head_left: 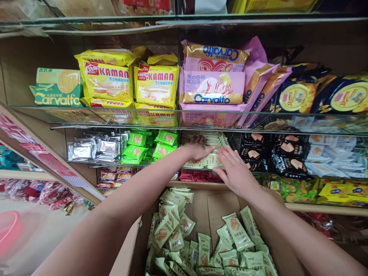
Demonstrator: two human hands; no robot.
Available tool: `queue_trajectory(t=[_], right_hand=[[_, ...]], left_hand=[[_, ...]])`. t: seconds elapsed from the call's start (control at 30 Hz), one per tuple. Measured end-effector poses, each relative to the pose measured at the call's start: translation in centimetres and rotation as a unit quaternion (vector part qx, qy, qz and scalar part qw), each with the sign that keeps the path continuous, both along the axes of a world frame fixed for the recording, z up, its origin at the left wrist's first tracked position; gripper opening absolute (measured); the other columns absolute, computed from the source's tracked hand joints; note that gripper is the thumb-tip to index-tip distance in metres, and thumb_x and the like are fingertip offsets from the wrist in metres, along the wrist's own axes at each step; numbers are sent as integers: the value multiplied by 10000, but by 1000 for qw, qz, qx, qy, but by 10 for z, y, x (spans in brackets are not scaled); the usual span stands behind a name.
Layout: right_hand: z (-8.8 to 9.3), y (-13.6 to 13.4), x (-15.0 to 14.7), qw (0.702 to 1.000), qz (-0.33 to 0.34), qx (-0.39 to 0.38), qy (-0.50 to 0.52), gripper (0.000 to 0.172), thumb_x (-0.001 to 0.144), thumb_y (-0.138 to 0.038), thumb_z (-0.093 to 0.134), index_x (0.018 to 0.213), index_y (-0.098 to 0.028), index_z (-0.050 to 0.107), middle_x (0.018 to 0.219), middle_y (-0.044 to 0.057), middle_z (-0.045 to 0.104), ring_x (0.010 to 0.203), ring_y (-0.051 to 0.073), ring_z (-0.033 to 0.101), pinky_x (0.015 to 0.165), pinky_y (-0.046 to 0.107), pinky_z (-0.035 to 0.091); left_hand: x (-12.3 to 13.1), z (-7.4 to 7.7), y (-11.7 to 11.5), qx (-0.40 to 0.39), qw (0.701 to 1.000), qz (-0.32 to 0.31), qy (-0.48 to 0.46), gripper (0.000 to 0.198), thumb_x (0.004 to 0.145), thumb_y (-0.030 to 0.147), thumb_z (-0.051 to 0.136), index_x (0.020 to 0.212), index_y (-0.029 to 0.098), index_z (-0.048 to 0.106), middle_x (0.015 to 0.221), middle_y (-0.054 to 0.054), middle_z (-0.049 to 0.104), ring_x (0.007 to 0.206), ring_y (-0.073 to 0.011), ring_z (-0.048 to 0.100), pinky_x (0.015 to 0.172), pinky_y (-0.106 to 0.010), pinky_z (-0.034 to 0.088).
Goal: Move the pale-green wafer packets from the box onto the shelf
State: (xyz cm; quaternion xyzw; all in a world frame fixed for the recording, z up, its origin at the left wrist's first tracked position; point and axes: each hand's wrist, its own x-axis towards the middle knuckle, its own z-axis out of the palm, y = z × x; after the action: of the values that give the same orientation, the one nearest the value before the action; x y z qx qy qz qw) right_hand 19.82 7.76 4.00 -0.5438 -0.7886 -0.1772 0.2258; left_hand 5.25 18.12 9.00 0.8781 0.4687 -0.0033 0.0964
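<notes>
Pale green snack packets [201, 163] stand in rows in a middle compartment of the glass shelf. My left hand [197, 148] lies over them with its fingers spread, touching the packets from the left. At the compartment's front right, my right hand [231, 166] has its fingers stretched out, the tips beside the front packets. Neither hand grips anything. Below my forearms, a cardboard box [214, 209] holds many loose packets [237, 232] of the same pale green kind, heaped at its left and right.
Green packets [135, 151] and silver packets [83, 149] sit left of the compartment, black packets [289, 149] right of it. A glass shelf edge [161, 115] with yellow wafer packs [107, 80] and pink cookie packs [212, 86] is above my hands. A pink basin [10, 230] is at lower left.
</notes>
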Motion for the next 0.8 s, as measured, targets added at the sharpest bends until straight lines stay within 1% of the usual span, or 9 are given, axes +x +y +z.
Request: queue_trajectory(t=[0.13, 0.23, 0.3, 0.37, 0.47, 0.53, 0.6, 0.7, 0.8], right_hand=[[-13, -45, 0, 997, 60, -31, 26, 432, 847, -324, 408, 1210, -91, 444, 1290, 140, 425, 1272, 249, 222, 1013, 461, 279], [-36, -77, 2, 989, 110, -97, 29, 351, 840, -257, 423, 1158, -131, 503, 1291, 113, 431, 1263, 232, 250, 990, 423, 341], [-55, -91, 4, 982, 111, -152, 31, 334, 838, -242, 417, 1141, -152, 523, 1304, 105, 417, 1260, 229, 260, 971, 407, 368], [-73, -97, 7, 974, 77, -211, 37, 344, 834, -246, 408, 1140, -146, 531, 1317, 117, 397, 1254, 233, 272, 971, 402, 363], [-94, -98, 10, 952, -2, -302, 45, 419, 807, -265, 428, 1186, -101, 499, 1340, 155, 351, 1253, 252, 269, 1003, 396, 306], [-103, -97, 9, 929, -54, -364, 43, 522, 772, -295, 468, 1249, -84, 430, 1362, 172, 299, 1264, 278, 227, 1018, 407, 259], [-108, -96, 7, 904, -91, -417, 33, 612, 730, -304, 511, 1286, -90, 374, 1376, 178, 257, 1273, 301, 179, 1027, 427, 212], [-113, -98, 4, 881, -106, -461, 11, 653, 680, -252, 544, 1292, -110, 365, 1378, 178, 246, 1275, 314, 163, 1035, 440, 148], [-117, -101, 0, 880, -101, -465, -5, 660, 652, -172, 529, 1291, -125, 371, 1379, 174, 252, 1261, 310, 222, 1034, 426, 146]], left_hand=[[0, -1, 1, 0, 1000, -7, 8, 826, 747, 670, 107, 1347, 113, 218, 1435, -94, 127, 1304, -274, 87, 1045, -406, 136], [0, 1, 1, 5, 1000, -9, 13, 820, 752, 662, 130, 1347, 104, 210, 1433, -111, 122, 1301, -289, 99, 1031, -431, 162], [0, 4, -1, 12, 1000, -16, 14, 806, 760, 654, 136, 1346, 105, 212, 1430, -118, 136, 1296, -300, 122, 1020, -448, 175], [2, 8, -5, 30, 999, -31, 7, 761, 778, 629, 142, 1352, 132, 192, 1435, -97, 130, 1298, -289, 121, 1028, -447, 144], [9, 9, -15, 73, 994, -78, 0, 727, 791, 608, 161, 1356, 152, 177, 1442, -67, 120, 1306, -263, 100, 1045, -422, 74], [15, 6, -21, 88, 990, -105, 16, 738, 790, 609, 162, 1347, 126, 212, 1432, -85, 172, 1301, -262, 126, 1045, -413, 89], [20, 3, -24, 88, 990, -108, 37, 745, 792, 605, 158, 1335, 102, 244, 1414, -112, 223, 1290, -274, 166, 1036, -428, 126], [26, 0, -23, 81, 992, -86, 52, 754, 788, 602, 200, 1334, 83, 244, 1408, -135, 228, 1283, -299, 179, 1026, -472, 125], [28, 1, -18, 76, 992, -81, 59, 768, 774, 606, 261, 1334, 81, 239, 1409, -142, 218, 1279, -307, 189, 1019, -479, 146]])
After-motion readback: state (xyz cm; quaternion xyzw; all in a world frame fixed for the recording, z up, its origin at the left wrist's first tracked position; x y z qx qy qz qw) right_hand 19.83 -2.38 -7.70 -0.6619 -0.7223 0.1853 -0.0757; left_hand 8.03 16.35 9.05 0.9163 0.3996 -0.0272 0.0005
